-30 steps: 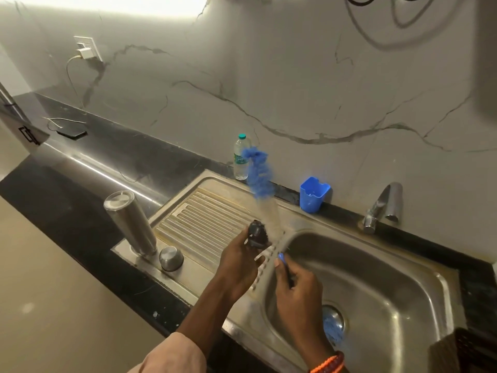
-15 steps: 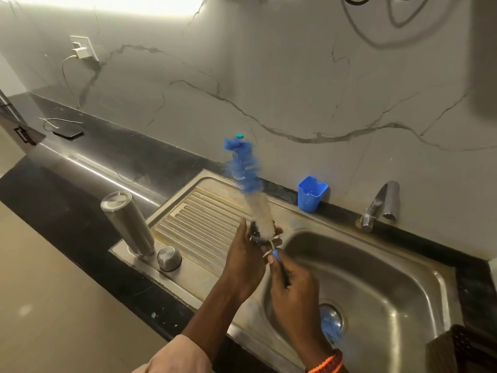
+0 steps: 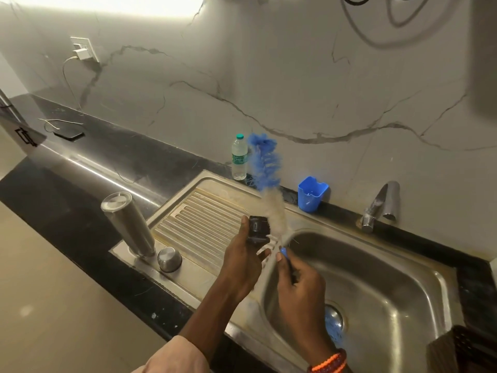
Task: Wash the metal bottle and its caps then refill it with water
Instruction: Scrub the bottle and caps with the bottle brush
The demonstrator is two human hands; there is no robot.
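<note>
Marble-look wall behind a steel sink [image 3: 435, 267]. We see the left hand [image 3: 243, 261] gripping a black cap [image 3: 257, 229] over the drainboard while the right hand [image 3: 297, 289] grips a bottle brush [image 3: 269, 184] against it: cap scrubbing, we judge. Metal bottle [image 3: 128, 224] stands by a steel cap [image 3: 169, 259] on the sink's edge by the tabletop [image 3: 80, 224]. Next: rinse at tap [image 3: 376, 208]. Plastic bottle [image 3: 239, 157] label unreadable.

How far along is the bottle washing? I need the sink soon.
Done, it seems: the metal bottle stands upside down on the drainboard with a steel cap beside it. In hand: the left hand holds the black cap while the right hand works the bottle brush against it. Left: rinsing that cap, then refilling; the tap shows no water running.
</note>
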